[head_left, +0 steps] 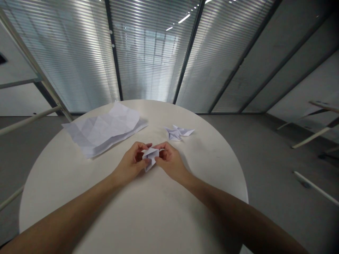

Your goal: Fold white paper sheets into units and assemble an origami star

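Note:
A small folded piece of white paper (150, 157) is held between both my hands just above the round white table (132, 211). My left hand (132, 163) pinches its left side with fingers curled around it. My right hand (170, 161) grips its right side, thumb and fingers closed on the fold. Both forearms reach in from the bottom of the view.
A stack of creased white paper sheets (104, 127) lies at the table's far left. A finished folded paper figure (178, 133) rests beyond my right hand. Windows with blinds stand behind the table; grey floor surrounds it, with furniture legs at the right.

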`<act>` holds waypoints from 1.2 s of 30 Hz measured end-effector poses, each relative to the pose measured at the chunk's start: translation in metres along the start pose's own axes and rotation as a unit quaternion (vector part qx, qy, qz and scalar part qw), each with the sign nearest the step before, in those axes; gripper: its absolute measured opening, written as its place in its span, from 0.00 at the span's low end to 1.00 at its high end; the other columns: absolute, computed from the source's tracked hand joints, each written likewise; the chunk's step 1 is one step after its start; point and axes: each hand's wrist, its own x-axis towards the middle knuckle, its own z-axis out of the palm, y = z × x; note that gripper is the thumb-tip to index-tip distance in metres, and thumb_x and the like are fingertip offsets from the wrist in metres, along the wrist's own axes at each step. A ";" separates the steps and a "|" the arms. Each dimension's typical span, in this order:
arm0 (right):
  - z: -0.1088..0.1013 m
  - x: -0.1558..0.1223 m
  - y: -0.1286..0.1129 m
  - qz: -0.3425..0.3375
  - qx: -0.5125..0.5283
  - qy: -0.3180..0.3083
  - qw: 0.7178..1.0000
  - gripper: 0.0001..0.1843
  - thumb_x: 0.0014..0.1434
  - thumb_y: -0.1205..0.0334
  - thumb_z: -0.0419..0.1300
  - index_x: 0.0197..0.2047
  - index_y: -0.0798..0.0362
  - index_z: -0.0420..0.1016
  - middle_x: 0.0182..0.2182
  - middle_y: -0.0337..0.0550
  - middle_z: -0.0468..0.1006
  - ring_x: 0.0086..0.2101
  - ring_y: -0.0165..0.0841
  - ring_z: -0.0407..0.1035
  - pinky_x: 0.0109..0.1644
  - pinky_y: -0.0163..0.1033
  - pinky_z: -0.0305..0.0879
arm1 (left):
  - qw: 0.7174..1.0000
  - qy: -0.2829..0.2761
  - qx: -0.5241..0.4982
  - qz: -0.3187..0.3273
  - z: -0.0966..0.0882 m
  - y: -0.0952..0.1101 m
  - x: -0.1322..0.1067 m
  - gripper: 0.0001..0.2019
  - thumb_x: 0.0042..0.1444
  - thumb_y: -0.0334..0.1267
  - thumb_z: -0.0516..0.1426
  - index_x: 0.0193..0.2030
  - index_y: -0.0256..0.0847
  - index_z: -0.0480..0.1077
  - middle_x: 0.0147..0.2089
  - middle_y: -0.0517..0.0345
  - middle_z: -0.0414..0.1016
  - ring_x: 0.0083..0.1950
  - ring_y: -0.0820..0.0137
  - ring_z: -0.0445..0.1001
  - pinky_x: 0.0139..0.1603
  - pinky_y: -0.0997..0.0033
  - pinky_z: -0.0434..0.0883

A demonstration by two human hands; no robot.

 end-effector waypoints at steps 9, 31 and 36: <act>-0.001 0.001 0.002 -0.104 -0.007 0.052 0.993 0.09 0.50 0.71 0.58 0.35 0.51 0.72 0.33 0.40 0.73 0.34 0.29 0.71 0.37 0.35 0.68 | 0.996 0.073 0.045 0.007 -0.002 0.007 0.006 0.13 0.55 0.38 0.57 0.46 0.39 0.72 0.50 0.51 0.74 0.46 0.65 0.73 0.47 0.65 0.69; -0.009 -0.001 -0.010 -0.192 -0.104 -0.027 0.976 0.09 0.52 0.69 0.61 0.36 0.47 0.78 0.44 0.44 0.74 0.43 0.34 0.70 0.42 0.39 0.69 | 0.996 0.036 -0.074 -0.044 -0.008 0.009 0.004 0.29 0.50 0.37 0.63 0.57 0.36 0.58 0.25 0.62 0.73 0.26 0.75 0.70 0.31 0.76 0.65; -0.012 0.000 -0.007 -0.178 -0.074 -0.043 0.980 0.07 0.51 0.66 0.64 0.36 0.48 0.77 0.40 0.44 0.76 0.39 0.33 0.72 0.39 0.38 0.70 | 0.998 0.021 -0.057 -0.012 -0.008 0.010 0.002 0.21 0.54 0.40 0.60 0.52 0.41 0.59 0.28 0.62 0.73 0.28 0.74 0.70 0.32 0.74 0.65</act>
